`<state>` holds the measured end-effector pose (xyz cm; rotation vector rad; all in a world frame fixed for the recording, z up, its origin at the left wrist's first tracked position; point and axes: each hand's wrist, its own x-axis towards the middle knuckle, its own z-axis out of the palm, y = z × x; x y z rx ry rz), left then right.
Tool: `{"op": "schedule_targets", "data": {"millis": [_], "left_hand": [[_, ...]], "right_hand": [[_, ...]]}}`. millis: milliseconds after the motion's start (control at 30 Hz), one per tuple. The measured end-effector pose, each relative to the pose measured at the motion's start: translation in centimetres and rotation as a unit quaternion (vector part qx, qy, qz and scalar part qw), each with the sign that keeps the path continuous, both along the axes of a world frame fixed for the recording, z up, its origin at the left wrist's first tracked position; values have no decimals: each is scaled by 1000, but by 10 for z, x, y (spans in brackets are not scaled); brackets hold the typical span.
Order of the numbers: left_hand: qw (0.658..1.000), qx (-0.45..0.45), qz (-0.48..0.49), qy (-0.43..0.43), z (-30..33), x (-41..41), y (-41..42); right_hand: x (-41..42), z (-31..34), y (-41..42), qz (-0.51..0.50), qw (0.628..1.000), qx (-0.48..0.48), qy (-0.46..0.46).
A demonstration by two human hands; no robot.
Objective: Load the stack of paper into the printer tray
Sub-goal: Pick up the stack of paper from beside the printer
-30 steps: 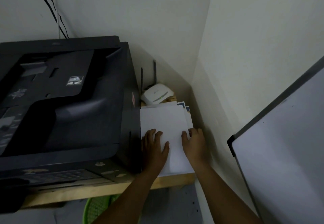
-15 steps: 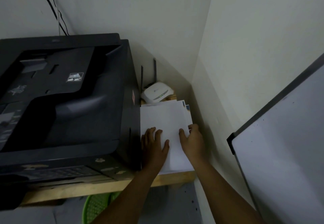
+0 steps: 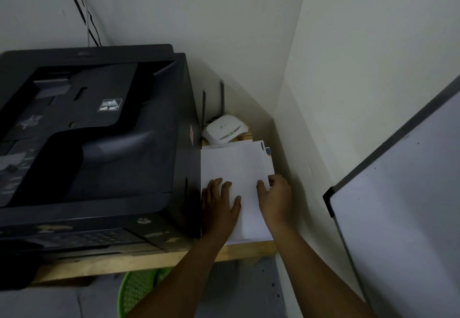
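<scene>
Two hands worked in a dim corner, and everything else sat around them. Largest was the black printer (image 3: 94,143), filling the space just left of the left hand; no open paper tray showed on it. A whiteboard (image 3: 408,218) leaned well to the right of the right hand. Under both wrists ran the wooden bench (image 3: 249,249), its front edge bare. A white router (image 3: 225,131) sat beyond the fingertips, against the wall. The stack of paper (image 3: 236,165) lay flat on the bench directly beneath the hands, touching the printer's side, with a few sheets fanned out at its far right corner. The left hand (image 3: 219,205) rested open and flat on the stack, pinning it. The right hand (image 3: 276,198) curled over the stack's right edge, fingers appearing to pinch the sheets there. To lift cleanly, the step likely called for squaring those stray sheets first, then gripping both long edges so none slid loose.
</scene>
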<state>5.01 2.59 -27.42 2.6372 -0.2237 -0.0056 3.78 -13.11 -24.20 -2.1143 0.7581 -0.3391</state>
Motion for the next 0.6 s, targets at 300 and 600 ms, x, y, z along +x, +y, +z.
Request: {"op": "schedule_targets", "data": {"millis": [300, 600], "left_hand": [[1000, 10, -4, 5, 5, 1, 0], [997, -45, -8, 61, 27, 3, 1]], "right_hand": [[9, 14, 4, 49, 995, 80, 31], [0, 31, 5, 76, 989, 120, 32]]}}
